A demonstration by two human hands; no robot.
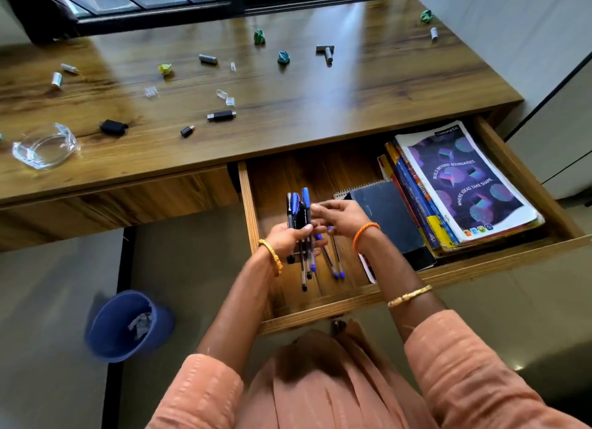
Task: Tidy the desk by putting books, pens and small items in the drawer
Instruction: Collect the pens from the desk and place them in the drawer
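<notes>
The open drawer already holds the stack of books at its right end, with a dark notebook just left of them and two pens lying on its floor. Above that floor the left hand grips a bundle of pens, while the right hand pinches at the bundle with curled fingers (what exactly it holds is unclear). Left to do, by my reckoning: the batteries, USB stick, adapters and paper balls scattered on the desktop behind the drawer. Nothing blocks the drawer; a glass dish sits far left
</notes>
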